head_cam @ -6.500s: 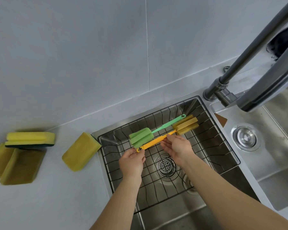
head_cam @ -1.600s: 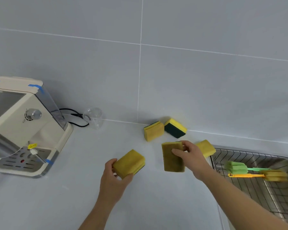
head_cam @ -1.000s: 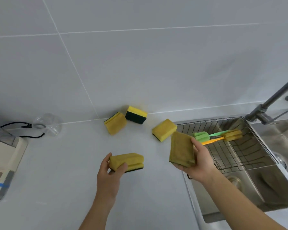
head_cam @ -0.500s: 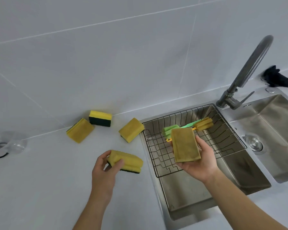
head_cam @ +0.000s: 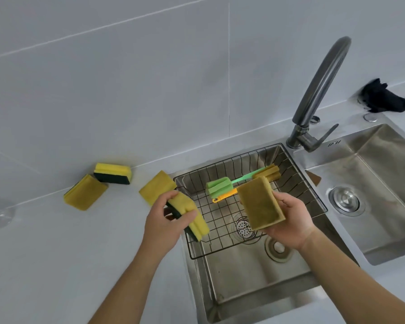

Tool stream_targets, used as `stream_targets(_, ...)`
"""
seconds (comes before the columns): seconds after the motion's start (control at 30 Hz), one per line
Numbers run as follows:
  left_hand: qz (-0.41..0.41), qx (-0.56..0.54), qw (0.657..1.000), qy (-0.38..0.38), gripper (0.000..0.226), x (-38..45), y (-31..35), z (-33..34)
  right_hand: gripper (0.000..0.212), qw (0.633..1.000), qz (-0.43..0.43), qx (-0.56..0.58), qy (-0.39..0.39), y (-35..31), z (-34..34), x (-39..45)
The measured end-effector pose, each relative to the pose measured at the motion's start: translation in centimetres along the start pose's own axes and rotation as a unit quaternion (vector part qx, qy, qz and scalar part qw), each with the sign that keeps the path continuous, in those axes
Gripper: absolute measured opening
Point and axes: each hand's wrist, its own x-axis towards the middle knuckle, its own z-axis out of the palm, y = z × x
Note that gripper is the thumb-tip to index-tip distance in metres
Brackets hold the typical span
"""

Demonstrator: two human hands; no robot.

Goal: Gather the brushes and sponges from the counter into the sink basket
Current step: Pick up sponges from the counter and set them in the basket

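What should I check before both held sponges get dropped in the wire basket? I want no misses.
1. Left hand grips the yellow sponge with dark green backing: ok.
2. Right hand holds the worn brownish-yellow sponge: ok.
3. Worn sponge over the black wire basket: ok.
4. Left sponge fully inside the rim: not ok, it straddles the left edge.
5. Bare basket floor in front of the green sponge brush: ok.

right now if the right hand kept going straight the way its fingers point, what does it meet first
Probably the two sponge-headed brushes, green and orange, lying in the black wire sink basket. The right hand, holding a worn brownish-yellow sponge, points up-left over the basket. Its height above them is unclear, so it might pass over.
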Motion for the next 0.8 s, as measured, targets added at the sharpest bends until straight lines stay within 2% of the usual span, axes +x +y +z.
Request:
stream_targets(0.1, 0.023, 0.079, 0.996, -0.032, 0.051, 1.0, 0.9, 2.0, 0.038, 0.998, -0.011, -0.063, 0.004, -1.4, -0.8, 0.7)
stream_targets(0.23, 0.013, 0.177, 0.983, -0.041, 0.052, 3.3, 1.3, 4.6, 0.052, 0.979, -0.001, -0.203, -0.005, -3.1, -1.4, 2.3)
stream_targets(0.47, -0.05, 0.331, 0.941, -0.044, 0.06, 6.4, -0.3, 8.4, 0.053, 0.925, 0.009, -0.372, 0.078, -2.9, -1.2, 5.0)
stream_targets(0.57, -0.055, 0.369, 0.926, -0.061, 0.058, 7.6, -1.3, 9.7, 0.055, 0.884, -0.013, -0.456, 0.106, -2.3, -1.3, 6.1)
stream_targets(0.7, -0.072, 0.418, 0.898, -0.115, 0.06, 8.5, -2.8, 11.0, 0.065, 0.773, -0.035, -0.619, 0.132, -1.1, -2.0, 7.5)
stream_targets(0.8, -0.085, 0.447, 0.881, -0.132, 0.062, 8.8, -3.8, 11.5, 0.07, 0.722, -0.049, -0.675, 0.14, -0.4, -2.3, 8.3)
